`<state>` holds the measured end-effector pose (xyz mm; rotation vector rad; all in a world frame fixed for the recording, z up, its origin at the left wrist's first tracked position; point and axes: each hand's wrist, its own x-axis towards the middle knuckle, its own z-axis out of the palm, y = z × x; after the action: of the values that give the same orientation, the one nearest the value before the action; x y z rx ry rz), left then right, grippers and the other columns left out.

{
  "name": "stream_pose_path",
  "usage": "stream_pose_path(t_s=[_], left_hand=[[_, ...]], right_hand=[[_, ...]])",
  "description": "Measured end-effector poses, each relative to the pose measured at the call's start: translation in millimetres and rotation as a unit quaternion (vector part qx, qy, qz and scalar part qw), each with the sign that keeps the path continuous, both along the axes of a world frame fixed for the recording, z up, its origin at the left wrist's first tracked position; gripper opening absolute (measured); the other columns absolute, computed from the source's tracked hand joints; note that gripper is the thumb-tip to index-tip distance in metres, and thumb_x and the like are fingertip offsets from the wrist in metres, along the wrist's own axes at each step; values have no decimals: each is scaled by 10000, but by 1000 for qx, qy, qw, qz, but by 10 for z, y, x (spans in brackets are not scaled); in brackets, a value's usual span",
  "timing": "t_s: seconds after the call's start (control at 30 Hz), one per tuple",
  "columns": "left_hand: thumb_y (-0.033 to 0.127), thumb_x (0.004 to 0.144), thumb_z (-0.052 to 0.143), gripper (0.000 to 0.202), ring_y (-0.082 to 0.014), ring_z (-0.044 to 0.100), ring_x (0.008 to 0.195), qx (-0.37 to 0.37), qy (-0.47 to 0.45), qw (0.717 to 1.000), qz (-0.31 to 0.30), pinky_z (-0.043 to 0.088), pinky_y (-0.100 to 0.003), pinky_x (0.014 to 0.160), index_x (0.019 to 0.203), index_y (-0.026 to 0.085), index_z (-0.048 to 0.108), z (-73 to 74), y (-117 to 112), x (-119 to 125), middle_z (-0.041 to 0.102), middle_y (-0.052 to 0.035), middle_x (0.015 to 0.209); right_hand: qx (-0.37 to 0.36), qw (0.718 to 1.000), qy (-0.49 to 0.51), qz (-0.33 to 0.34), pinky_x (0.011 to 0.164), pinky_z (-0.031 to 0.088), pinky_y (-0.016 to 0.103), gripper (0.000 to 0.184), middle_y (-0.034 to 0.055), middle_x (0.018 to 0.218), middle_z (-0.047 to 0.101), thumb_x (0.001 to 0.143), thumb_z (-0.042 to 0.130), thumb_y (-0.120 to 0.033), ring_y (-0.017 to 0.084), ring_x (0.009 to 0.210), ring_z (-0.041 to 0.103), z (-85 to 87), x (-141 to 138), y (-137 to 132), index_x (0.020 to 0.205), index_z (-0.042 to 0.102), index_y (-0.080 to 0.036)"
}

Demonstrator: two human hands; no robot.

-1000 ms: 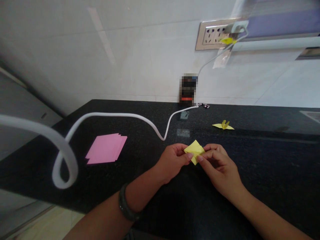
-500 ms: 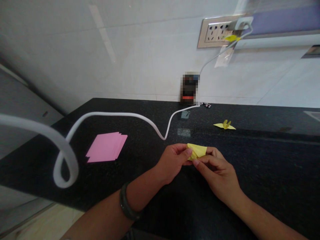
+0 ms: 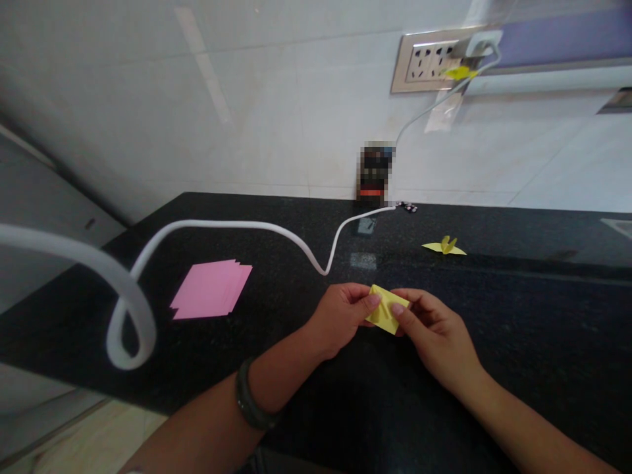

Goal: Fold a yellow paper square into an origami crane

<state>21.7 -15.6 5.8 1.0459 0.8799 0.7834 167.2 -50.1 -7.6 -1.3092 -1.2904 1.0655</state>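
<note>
A small folded yellow paper [image 3: 388,315] is held between my two hands, above the black countertop [image 3: 296,395]. My left hand [image 3: 343,315] pinches its left side, thumb on top. My right hand [image 3: 437,332] grips the right side, with its thumb pressed on the paper's face and the other fingers behind, partly hidden. Some creases show between the two thumbs. Farther back and to the right, a folded yellow paper crane [image 3: 446,247] rests on the counter.
A stack of pink paper sheets [image 3: 210,289] lies on the left. A thick white cable [image 3: 237,225] loops across the counter in front of it. Against the tiled wall stands a blurred-out dark object [image 3: 375,174], below a socket panel [image 3: 427,62] with a plugged-in charger [image 3: 481,45].
The yellow paper has gone from a narrower folded shape to a squarer, flatter one. My right thumb has moved up from its lower edge onto its face.
</note>
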Motion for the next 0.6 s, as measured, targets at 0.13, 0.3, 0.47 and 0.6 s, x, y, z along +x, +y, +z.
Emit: stream_pose_path(t_s=[0.13, 0.3, 0.47, 0.6], left_hand=[[316, 697, 556, 228, -112, 533, 608, 6, 4, 1000, 4, 422, -226, 581, 791, 122, 631, -11, -6, 14, 598, -35, 680], [306, 694, 550, 204, -109, 511, 571, 23, 18, 999, 13, 408, -232, 567, 748, 126, 628, -29, -8, 29, 579, -19, 631], [290, 700, 539, 198, -108, 498, 564, 55, 52, 997, 22, 393, -225, 549, 766, 121, 619, -51, -11, 37, 581, -26, 649], [303, 714, 520, 224, -108, 494, 581, 96, 86, 992, 13, 388, -221, 551, 794, 113, 606, -50, -15, 26, 587, -40, 695]], right_hand=[[-10, 1000, 3, 22, 456, 452, 245, 226, -11, 584, 525, 717, 565, -355, 132, 531, 526, 3, -28, -13, 858, 551, -179], [-28, 999, 20, 29, 463, 441, 245, 201, -2, 613, 549, 725, 553, -341, 126, 532, 520, -2, -39, -17, 846, 540, -180], [-32, 999, 32, 28, 457, 421, 231, 223, -11, 619, 545, 705, 588, -298, 107, 505, 496, -32, -43, -14, 884, 533, -177], [-37, 997, 52, 36, 484, 421, 227, 206, 0, 653, 554, 705, 595, -297, 111, 550, 506, -15, -48, -25, 854, 523, -176]])
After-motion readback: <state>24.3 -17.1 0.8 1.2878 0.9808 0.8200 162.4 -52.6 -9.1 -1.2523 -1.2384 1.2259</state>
